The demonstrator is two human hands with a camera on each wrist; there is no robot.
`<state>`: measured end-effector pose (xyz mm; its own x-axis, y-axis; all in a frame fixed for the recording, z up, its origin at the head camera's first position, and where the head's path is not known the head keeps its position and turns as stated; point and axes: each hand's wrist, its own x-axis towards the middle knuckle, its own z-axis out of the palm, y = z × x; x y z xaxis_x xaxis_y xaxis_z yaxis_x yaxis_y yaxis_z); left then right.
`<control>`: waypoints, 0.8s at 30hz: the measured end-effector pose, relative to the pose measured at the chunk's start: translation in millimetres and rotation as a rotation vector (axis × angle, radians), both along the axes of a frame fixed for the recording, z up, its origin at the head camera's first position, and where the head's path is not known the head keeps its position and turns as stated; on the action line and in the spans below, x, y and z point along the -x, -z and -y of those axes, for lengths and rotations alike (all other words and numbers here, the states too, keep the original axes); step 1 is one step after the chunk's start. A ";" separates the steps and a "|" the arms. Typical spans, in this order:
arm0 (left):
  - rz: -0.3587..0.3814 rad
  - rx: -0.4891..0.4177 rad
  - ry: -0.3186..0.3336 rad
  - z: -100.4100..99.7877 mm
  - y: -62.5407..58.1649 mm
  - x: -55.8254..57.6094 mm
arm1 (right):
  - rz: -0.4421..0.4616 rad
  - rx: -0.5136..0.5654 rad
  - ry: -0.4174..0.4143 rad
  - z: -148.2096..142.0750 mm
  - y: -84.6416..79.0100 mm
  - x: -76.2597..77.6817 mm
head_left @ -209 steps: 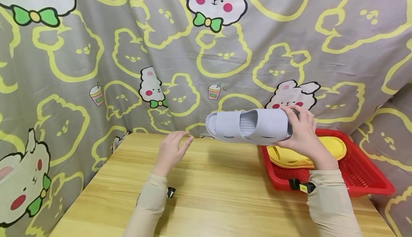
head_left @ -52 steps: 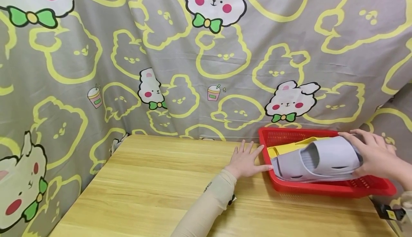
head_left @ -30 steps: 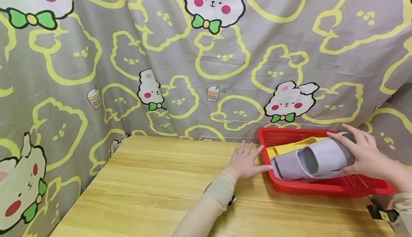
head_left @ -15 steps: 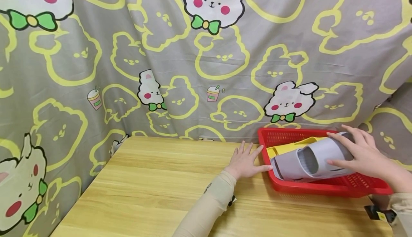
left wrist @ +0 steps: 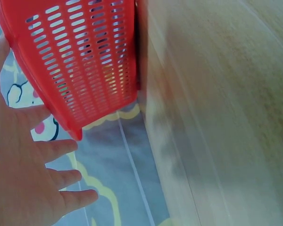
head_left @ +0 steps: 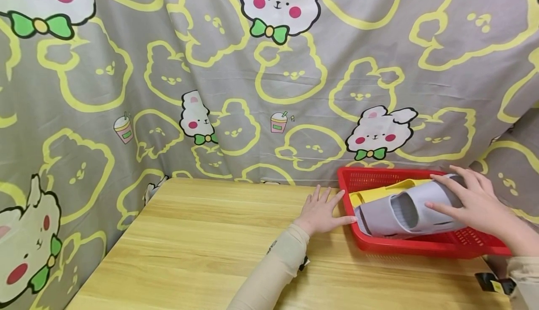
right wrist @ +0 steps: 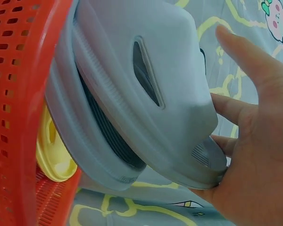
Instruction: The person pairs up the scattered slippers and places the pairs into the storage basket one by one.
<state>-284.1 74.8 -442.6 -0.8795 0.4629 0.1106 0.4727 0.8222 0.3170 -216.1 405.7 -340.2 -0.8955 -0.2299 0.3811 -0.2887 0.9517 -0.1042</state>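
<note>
A grey slide slipper [head_left: 433, 207] lies tilted in the red basket [head_left: 421, 247], its toe towards the left rim. In the right wrist view a second grey slipper [right wrist: 96, 141] shows pressed against the upper one [right wrist: 174, 56]. My right hand [head_left: 482, 205] is at the heel end, fingers behind the slipper, while the thumb [right wrist: 245, 52] stands raised off it. My left hand [head_left: 320, 212] spreads its fingers along the basket's left side, thumb and fingertips at the rim. A yellow slipper [head_left: 387, 191] is partly hidden behind the grey one.
The basket stands at the back right of the wooden table [head_left: 202, 244], close to its right edge. A grey curtain [head_left: 236, 76] with cartoon bunnies hangs behind and at both sides. Black wrist straps [head_left: 490, 283] show by the sleeves.
Since the oldest frame, the grey slipper has come down into the basket and my left hand has moved right to its rim. Lately my right thumb has come off the slipper's near side.
</note>
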 end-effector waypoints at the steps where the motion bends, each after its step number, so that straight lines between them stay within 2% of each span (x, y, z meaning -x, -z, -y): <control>1: 0.001 0.000 0.000 -0.1 0.0 0.1 | 0.001 0.001 0.005 0.1 0.3 -0.1; 16: 0.024 0.005 -0.006 0.2 -1.8 -1.4 | 0.030 0.055 0.027 -6.7 9.8 -1.9; 24: 0.026 0.007 -0.013 0.3 -2.9 -2.1 | 0.012 0.070 0.025 -10.5 16.1 -0.8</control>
